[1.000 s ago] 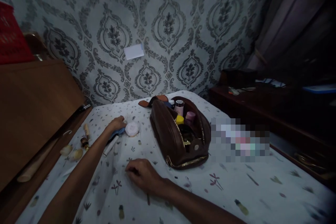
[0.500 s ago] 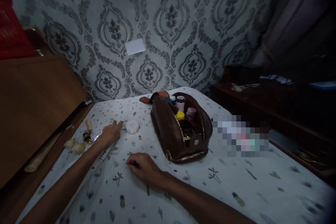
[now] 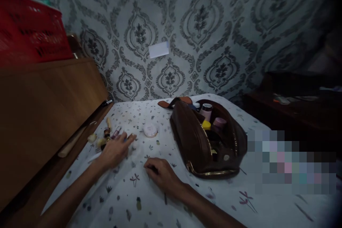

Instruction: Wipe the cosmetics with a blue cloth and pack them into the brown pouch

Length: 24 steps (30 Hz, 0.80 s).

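Observation:
My left hand (image 3: 114, 152) is over the patterned sheet, fingers stretched forward and apart, beside a small group of cosmetics. Near its fingers lie a slim pinkish tube (image 3: 116, 132) and a dark little bottle (image 3: 107, 134). A round, pale compact (image 3: 150, 130) lies just beyond the fingertips. My right hand (image 3: 162, 174) rests on the sheet with its fingers curled in; a dark gap shows in the curl, and no held thing can be made out. To its right stands a brown toiletry bag (image 3: 187, 139), unzipped, with a pink bottle (image 3: 206, 112), a yellow cap (image 3: 206, 125) and a purple-pink lid (image 3: 219, 123) inside.
At the left, a wooden board (image 3: 53, 96) borders the bed, with a red box (image 3: 34, 32) on top. Pale, round items (image 3: 92, 138) lie close to this edge. Patterned wallpaper rises behind the bed. A blurred-out patch covers something at right, before a dark cabinet (image 3: 283, 114).
The view has swung left, so everything sits farther right in the picture. My left hand has drawn back from the compact, nearer the small cosmetics. My right hand stays curled on the sheet.

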Tool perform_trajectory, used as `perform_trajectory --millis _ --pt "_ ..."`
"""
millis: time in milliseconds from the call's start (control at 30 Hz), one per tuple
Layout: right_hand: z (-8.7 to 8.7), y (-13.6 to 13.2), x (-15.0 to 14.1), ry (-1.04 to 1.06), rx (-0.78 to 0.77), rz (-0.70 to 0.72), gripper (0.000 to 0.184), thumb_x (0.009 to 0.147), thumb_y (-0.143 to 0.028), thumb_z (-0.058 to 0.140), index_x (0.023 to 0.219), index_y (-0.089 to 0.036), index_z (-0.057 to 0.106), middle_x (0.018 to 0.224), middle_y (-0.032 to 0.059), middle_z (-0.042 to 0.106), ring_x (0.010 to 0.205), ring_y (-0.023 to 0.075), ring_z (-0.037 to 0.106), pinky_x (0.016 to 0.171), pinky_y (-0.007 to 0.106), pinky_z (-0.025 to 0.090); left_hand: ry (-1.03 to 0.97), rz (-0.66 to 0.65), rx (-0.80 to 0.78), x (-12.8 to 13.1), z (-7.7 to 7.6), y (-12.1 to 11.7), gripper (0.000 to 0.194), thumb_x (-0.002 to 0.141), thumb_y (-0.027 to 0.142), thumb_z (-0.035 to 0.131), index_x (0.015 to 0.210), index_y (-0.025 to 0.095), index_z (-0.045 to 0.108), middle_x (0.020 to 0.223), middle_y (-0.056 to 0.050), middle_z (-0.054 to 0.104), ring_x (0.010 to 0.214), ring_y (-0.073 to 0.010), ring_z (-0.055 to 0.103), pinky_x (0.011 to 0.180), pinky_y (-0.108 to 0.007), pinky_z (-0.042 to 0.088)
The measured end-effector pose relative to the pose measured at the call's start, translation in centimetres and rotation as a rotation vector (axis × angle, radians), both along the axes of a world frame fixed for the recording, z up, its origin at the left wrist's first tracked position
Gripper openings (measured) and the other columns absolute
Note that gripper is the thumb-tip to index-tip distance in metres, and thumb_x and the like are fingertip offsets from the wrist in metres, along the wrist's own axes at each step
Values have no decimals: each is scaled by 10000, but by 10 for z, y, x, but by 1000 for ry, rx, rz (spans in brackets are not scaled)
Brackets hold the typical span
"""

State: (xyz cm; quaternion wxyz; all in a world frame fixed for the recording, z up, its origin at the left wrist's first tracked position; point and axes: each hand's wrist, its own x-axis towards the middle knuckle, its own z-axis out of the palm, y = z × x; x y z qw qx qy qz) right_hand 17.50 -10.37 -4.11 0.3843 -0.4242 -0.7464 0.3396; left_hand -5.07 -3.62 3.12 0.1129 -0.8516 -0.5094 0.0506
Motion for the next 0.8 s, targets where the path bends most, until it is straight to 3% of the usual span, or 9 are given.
perform_trajectory --millis 67,133,233,333,567,800 --pt "-1 1 -1 -15 -1 4 186 793 -84 566 848 -176 717 749 7 682 689 149 581 699 244 420 17 9 -3 -17 -19 -16 668 863 162 512 1471 410 390 1234 -91 566 1056 -264 624 732 -304 545" --pt "-3 1 -2 -24 7 5 189 795 -88 561 854 -179 716 759 11 684 695 151 585 699 247 422 -2 31 32 -37 -33 -18 642 886 151 482 1465 419 406 1254 -97 578 1141 -274 593 785 -309 551" --pt "-5 2 -3 -33 21 -9 188 802 -98 556 862 -185 712 773 15 690 709 157 595 697 250 425 -50 44 61 -58 -41 3 535 943 201 428 1446 380 456 1307 -121 576 1193 -283 570 849 -339 551" --pt "-3 1 -3 -36 14 -3 184 808 -103 547 849 -185 708 763 15 688 705 159 597 690 252 425 -99 85 110 -64 -39 35 497 969 209 374 1444 318 472 1328 -142 567 1205 -281 560 878 -351 539" --pt "3 1 -3 -48 -11 4 184 809 -100 540 826 -186 702 761 16 684 726 166 610 697 256 434 -187 171 195 -44 -33 92 496 986 225 347 1473 301 403 1310 -128 532 1210 -274 521 896 -359 516" --pt "0 1 -2 -45 7 17 172 838 -131 538 856 -182 701 770 20 683 727 168 613 702 262 442 -314 188 242 -4 -28 132 493 979 238 391 1467 302 401 1254 -101 540 1201 -256 513 839 -313 513"
